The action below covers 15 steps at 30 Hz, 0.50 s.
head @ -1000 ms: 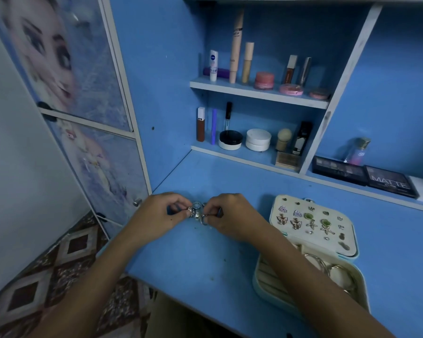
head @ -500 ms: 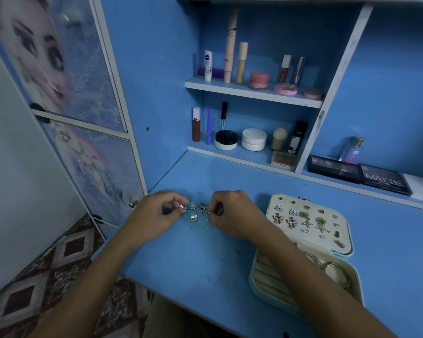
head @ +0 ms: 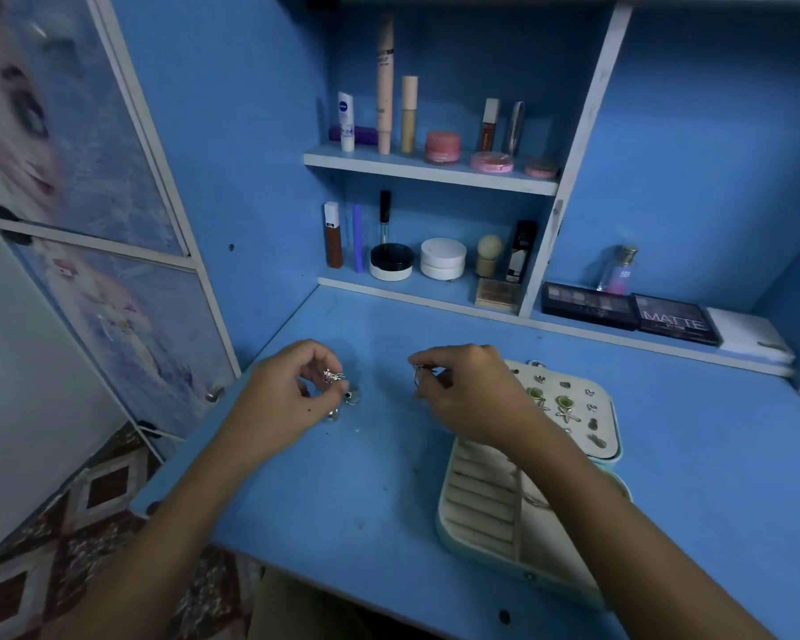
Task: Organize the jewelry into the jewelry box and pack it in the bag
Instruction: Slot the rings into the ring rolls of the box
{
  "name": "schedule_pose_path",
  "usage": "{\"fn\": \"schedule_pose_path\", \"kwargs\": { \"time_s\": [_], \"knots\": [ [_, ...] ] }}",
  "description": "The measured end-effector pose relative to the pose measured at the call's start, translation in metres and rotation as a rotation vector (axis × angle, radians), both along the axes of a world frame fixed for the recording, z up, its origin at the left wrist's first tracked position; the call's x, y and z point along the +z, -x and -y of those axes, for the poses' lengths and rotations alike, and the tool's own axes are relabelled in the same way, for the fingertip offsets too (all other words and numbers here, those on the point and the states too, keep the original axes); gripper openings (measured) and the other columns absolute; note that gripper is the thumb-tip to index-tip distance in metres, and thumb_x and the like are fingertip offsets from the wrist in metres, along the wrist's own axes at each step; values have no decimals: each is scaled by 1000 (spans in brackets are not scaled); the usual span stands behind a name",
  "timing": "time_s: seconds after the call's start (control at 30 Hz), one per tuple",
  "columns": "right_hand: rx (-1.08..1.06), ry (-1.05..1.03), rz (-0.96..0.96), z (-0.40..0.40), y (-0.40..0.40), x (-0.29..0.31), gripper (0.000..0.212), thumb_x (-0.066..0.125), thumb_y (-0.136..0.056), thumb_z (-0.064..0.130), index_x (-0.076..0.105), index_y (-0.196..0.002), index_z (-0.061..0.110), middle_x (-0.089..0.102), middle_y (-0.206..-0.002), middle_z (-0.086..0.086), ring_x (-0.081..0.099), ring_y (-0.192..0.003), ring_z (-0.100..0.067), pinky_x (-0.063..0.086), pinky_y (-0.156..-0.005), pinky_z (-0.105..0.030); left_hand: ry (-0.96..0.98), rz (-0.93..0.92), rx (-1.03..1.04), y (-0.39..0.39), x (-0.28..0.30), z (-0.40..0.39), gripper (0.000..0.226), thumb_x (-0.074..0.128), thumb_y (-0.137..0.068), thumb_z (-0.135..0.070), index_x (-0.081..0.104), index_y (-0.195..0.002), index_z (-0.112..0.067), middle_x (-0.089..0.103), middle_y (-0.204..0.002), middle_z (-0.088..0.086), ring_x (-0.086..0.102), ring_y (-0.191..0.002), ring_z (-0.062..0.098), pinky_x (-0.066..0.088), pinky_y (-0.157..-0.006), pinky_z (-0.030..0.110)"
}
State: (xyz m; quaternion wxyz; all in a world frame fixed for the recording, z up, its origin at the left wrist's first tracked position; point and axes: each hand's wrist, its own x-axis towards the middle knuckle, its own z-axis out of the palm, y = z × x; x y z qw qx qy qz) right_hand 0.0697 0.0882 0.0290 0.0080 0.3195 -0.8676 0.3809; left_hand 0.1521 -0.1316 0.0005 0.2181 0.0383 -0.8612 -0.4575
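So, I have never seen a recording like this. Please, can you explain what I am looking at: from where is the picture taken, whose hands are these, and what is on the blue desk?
There is no machine here. A person wears a wide-angle camera on the head, so the one picture looks forward and down at that person's own two bare hands.

The left hand pinches a small silver ring. The right hand pinches another small silver piece, probably a ring too. A few more small pieces lie on the blue desk beside the left hand.

To the right lies an open jewelry box. Its lid carries earrings; the base has ring slots, partly hidden by the right arm.

Behind, shelves hold cosmetics. I see no bag.
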Motion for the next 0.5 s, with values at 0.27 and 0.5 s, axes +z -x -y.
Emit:
{"fn": "schedule_pose_path", "kwargs": {
  "time_s": [0.27,0.5],
  "knots": [
    [-38,96,19,-49,-5,-1,23,58,-97,3,76,-108,12,72,-94,8,70,-80,3,55,-79,-19,76,-139,-175,11,9,-43,32,79,-77,-1,73,-93,-28,57,-97,-11,66,-76,12,48,-60,22],
    [-110,98,-46,-83,-17,-8,22,71,-89,9,77,-108,19,66,-90,15,61,-79,6,41,-77,-6,157,-120,-315,9,10,-75,27,73,-76,-18,74,-102,-24,64,-97,-11,67,-85,11,50,-65,26]
  ]
}}
